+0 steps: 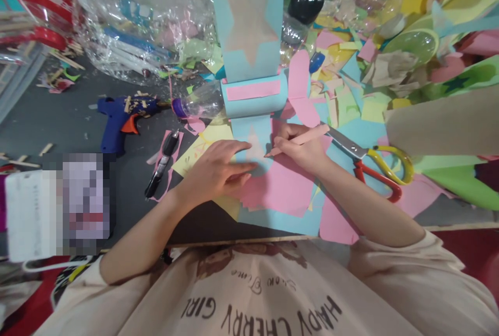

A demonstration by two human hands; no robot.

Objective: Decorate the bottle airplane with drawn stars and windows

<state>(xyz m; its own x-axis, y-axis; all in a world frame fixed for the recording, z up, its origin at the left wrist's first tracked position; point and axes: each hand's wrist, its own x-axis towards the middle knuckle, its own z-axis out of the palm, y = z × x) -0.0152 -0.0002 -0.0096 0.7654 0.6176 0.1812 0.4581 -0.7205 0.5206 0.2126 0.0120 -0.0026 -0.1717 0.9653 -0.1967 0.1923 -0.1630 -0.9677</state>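
Pinching a pink pencil at the blue flap with the small star.
My right hand's fingers are gripping it low, probably for control, its tip pointing at the flap; my left hand is resting with spread fingers opposite, seemingly steadying the flap over pink paper. Beyond, the blue-wrapped bottle is lying sideways; scissors and glue gun are flanking it on the bench, apparently within reach.
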